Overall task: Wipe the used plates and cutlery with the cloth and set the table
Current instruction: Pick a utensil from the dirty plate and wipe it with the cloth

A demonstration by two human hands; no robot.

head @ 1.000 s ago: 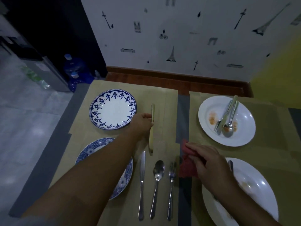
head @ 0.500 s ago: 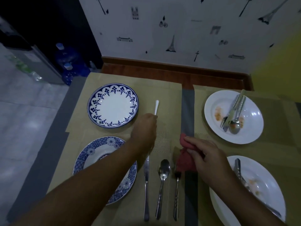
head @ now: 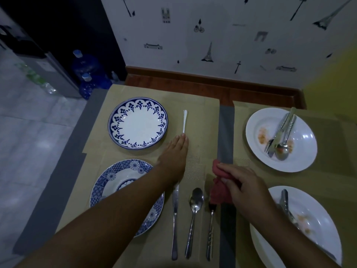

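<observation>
mats (head: 199, 105): tan, under all we see on the table.
white plates (head: 301, 157) (head: 318, 238): at right, stained, cutlery lying in each.
blue plates (head: 138, 123) (head: 108, 182): at left, bare.
left hand (head: 174, 151): flat, fingers straight, tips touching a white utensil (head: 185, 121) beside the far blue plate.
right hand (head: 245, 188): fingers curled round the cloth (head: 220, 192).
cloth: red, bunched, over the fork's head.
knife (head: 175, 219), spoon (head: 195, 209), fork (head: 210, 229): a row before us.
</observation>
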